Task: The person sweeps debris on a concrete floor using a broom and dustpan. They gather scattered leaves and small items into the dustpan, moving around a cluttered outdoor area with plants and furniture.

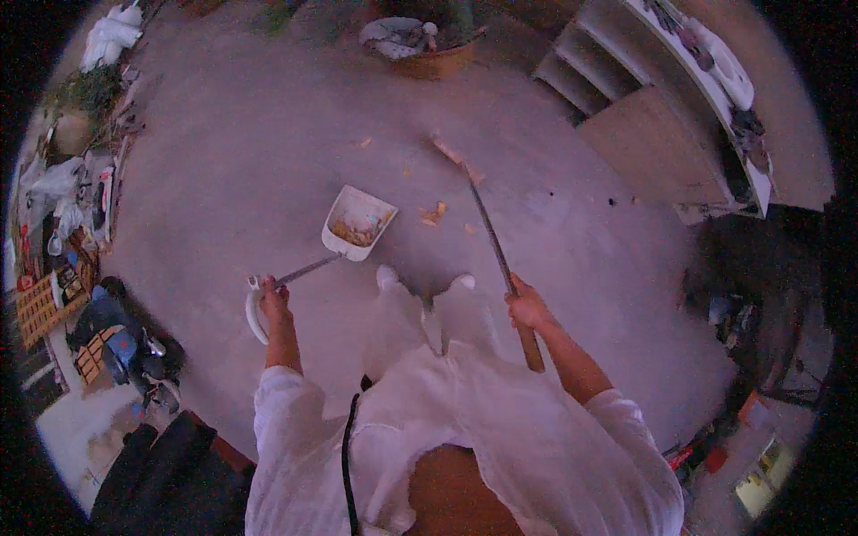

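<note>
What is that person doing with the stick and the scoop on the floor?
A person in white stands on a concrete floor, sweeping. The left hand grips the long handle of a white dustpan, which rests on the floor with yellowish scraps already inside. The right hand holds a broom by its stick, with its far end out among a few orange scraps lying loose just right of the pan.

Dim, purple-tinted light falls evenly on the floor (268,152); shadows are faint, the picture is soft, and fisheye edges bend into black.
</note>
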{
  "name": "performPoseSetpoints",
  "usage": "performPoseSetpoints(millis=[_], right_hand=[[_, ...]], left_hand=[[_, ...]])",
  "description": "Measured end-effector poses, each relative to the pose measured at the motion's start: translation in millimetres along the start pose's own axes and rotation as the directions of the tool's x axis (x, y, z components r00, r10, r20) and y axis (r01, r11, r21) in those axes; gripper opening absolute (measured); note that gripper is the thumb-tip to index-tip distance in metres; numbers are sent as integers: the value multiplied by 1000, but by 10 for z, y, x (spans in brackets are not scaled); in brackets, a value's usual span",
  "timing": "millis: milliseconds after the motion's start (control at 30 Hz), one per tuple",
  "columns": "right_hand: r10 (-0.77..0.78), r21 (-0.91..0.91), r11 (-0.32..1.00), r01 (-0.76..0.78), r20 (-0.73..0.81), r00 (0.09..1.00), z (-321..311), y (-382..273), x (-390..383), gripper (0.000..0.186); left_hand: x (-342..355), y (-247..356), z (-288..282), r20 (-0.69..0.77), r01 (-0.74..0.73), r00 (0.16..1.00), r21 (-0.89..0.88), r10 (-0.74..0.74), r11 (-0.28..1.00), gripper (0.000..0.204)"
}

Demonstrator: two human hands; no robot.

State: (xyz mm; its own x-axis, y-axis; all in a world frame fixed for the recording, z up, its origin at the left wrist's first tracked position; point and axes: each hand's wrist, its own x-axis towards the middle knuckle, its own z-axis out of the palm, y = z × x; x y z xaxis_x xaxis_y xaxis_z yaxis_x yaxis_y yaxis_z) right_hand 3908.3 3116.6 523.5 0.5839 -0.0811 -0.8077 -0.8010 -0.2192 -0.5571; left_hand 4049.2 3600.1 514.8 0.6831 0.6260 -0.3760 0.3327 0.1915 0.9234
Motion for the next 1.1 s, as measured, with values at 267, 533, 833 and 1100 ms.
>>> performPoseSetpoints(millis=[267,533,833,1100], right_hand=[[-249,-594,767,242,71,966,-141,-1301,2145,48],[-133,-903,388,185,144,981,-334,-1546,2441,52],[-12,-894,449,-4,-10,1000,-1303,107,769,48],[405,331,877,-348,-121,906,34,604,-516,16]], left_hand=[[73,-44,79,-154,172,976,91,-157,981,21],[195,-173,106,-87,122,990,189,-107,974,25],[499,-377,456,87,151,973,447,-211,882,25],[468,24,610,390,-48,905,494,-171,868,27]])
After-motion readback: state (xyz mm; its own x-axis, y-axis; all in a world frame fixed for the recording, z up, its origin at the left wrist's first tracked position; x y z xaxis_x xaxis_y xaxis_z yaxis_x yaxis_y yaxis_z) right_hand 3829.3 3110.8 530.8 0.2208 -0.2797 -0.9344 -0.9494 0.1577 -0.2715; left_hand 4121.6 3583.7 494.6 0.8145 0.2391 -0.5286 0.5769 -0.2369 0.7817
